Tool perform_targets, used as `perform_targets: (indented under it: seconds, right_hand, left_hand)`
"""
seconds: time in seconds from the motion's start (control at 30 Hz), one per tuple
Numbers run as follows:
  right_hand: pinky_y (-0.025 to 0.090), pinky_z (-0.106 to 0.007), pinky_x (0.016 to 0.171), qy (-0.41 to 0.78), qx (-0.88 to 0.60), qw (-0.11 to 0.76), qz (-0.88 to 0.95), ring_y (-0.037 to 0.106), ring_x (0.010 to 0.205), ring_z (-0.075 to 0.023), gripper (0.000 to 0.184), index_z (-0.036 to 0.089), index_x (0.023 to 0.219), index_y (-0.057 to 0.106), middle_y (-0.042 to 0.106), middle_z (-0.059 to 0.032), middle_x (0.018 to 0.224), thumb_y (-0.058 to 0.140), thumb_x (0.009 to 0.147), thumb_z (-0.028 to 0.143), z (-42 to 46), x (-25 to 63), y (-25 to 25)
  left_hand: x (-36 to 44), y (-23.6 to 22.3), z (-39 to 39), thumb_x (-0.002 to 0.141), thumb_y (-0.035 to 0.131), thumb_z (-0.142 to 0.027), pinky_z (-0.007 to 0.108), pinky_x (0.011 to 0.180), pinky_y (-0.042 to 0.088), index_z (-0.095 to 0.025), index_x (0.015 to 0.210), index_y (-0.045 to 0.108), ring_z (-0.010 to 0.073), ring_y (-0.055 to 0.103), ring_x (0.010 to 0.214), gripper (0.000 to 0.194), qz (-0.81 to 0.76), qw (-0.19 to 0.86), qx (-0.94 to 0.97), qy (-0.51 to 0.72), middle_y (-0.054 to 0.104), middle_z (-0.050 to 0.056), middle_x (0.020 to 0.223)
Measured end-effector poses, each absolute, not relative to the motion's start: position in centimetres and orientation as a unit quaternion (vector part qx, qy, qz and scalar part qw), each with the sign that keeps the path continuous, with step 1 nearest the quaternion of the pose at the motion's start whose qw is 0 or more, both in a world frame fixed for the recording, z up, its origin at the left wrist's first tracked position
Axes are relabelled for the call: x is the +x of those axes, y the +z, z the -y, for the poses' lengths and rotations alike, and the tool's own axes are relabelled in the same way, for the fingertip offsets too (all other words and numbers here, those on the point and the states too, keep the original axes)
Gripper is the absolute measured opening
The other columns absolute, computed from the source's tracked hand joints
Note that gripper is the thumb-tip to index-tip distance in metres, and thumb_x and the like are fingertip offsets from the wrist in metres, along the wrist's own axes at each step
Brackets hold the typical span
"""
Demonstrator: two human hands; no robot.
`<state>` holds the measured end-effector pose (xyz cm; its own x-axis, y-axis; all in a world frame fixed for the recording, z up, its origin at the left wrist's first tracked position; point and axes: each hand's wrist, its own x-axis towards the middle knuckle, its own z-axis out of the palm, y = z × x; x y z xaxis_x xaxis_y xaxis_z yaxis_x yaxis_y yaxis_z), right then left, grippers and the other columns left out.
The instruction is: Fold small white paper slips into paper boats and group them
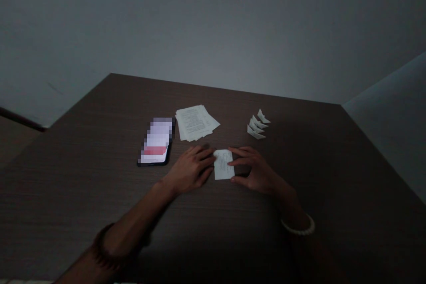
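A small sheet of printed paper point(224, 166) lies flat on the dark brown table, between my two hands. My left hand point(192, 166) rests palm down on its left side, fingers stretched out and slightly apart, with the tips at the paper's left edge. From the other side, my right hand point(256, 169) touches the right edge with its fingertips. Its thumb sits near the lower right corner and is spread away from the other fingers. Neither hand grips the paper.
Beyond my left hand lies a loose pile of printed sheets point(195, 123). A phone point(156, 142) with a lit, blurred screen is left of it. Several small folded paper boats point(257, 125) stand in a row at the right. A pale wall point(213, 31) borders the table's point(83, 142) far edge.
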<state>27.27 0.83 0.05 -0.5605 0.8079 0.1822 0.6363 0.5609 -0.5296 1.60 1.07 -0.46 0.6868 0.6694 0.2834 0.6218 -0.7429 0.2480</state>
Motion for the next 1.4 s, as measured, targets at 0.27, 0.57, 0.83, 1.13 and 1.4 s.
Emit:
perform_targets:
  seconds: [0.27, 0.57, 0.83, 1.13, 1.4]
  right_hand:
    - [0.041, -0.047, 0.103, 0.228, -0.407, 0.225, 0.855, 0.049, 0.124, -0.0259, 0.041, 0.026, 0.102, 0.071, 0.056, -0.0055, 0.138, 0.081, 0.063, 0.018, -0.8, 27.3, 0.4]
    - [0.046, -0.045, 0.097, 0.223, -0.45, 0.292, 0.814, 0.057, 0.114, -0.0237, 0.026, 0.026, 0.104, 0.07, 0.063, -0.0053, 0.127, 0.073, 0.078, 0.024, -1.0, 26.1, -0.5]
    - [0.046, -0.047, 0.097, 0.162, -0.451, 0.271, 0.835, 0.058, 0.111, -0.025, 0.033, 0.026, 0.108, 0.069, 0.064, -0.0047, 0.127, 0.076, 0.075, 0.024, -1.1, 25.9, -1.3]
    - [0.046, -0.046, 0.097, 0.155, -0.45, 0.269, 0.837, 0.057, 0.111, -0.0246, 0.033, 0.026, 0.108, 0.07, 0.064, -0.0046, 0.127, 0.075, 0.076, 0.025, -1.0, 25.9, -1.2]
    - [0.045, -0.047, 0.098, 0.156, -0.451, 0.272, 0.835, 0.057, 0.112, -0.0253, 0.034, 0.027, 0.108, 0.07, 0.064, -0.0031, 0.128, 0.076, 0.075, 0.023, -0.9, 25.8, -1.2]
  left_hand:
    - [1.5, -0.3, -1.1, 0.095, 0.047, -0.026, 0.044, 0.087, 0.044, -0.02, 0.114, 0.066, 0.0283, 0.052, 0.11, 0.028, -0.337, 0.049, 0.927, 0.154, 0.06, 0.007, 0.129]
    - [1.5, -0.2, -1.1, 0.095, 0.045, -0.026, 0.045, 0.09, 0.045, -0.02, 0.115, 0.066, 0.0284, 0.052, 0.112, 0.029, -0.333, 0.051, 0.928, 0.159, 0.06, 0.008, 0.129]
    - [1.6, -0.5, -0.9, 0.094, 0.049, -0.026, 0.045, 0.091, 0.047, -0.018, 0.106, 0.068, 0.0283, 0.053, 0.113, 0.024, -0.349, 0.041, 0.921, 0.17, 0.063, 0.009, 0.121]
    - [1.5, -1.0, -1.1, 0.095, 0.049, -0.025, 0.04, 0.085, 0.051, -0.015, 0.101, 0.069, 0.024, 0.06, 0.098, 0.023, -0.336, 0.015, 0.921, 0.194, 0.069, 0.008, 0.109]
    - [1.4, -0.3, -1.3, 0.095, 0.046, -0.021, 0.04, 0.082, 0.051, -0.013, 0.102, 0.068, 0.0242, 0.059, 0.098, 0.025, -0.316, 0.03, 0.932, 0.175, 0.069, 0.01, 0.108]
